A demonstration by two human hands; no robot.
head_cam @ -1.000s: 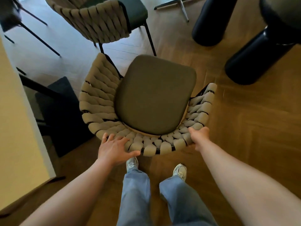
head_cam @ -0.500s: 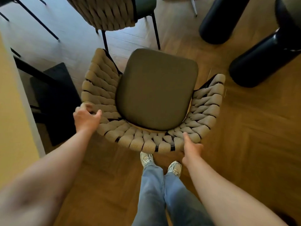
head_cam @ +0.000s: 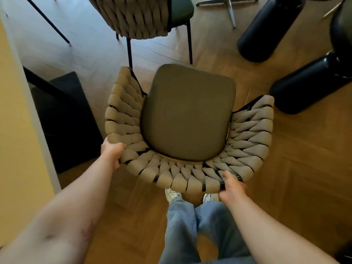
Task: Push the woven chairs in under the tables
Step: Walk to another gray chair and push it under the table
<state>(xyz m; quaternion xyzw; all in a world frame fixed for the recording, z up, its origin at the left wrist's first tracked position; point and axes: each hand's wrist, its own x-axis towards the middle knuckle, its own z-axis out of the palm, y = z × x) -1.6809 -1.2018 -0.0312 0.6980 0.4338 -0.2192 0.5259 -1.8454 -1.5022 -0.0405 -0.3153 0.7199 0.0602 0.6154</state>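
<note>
Behind the woven chair (head_cam: 187, 115), left hand (head_cam: 112, 152) and right hand (head_cam: 231, 187) grip its back rim, fingers curled round.

The woven chair (head_cam: 188, 119) stands on wood floor (head_cam: 297, 168). The left hand (head_cam: 112, 152) grips its back rim's left side, the right hand (head_cam: 231, 185) its right. A second woven chair (head_cam: 141, 16) stands beyond it.

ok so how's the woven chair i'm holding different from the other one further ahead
The near chair is seen from above, whole seat showing; the far chair is cut off at the top edge, showing mostly the outside of its back. The left hand and right hand grip the near chair's rim; nothing touches the far chair. The far chair's thin black legs show; the near chair's are hidden. Both have the same beige woven back.
</note>
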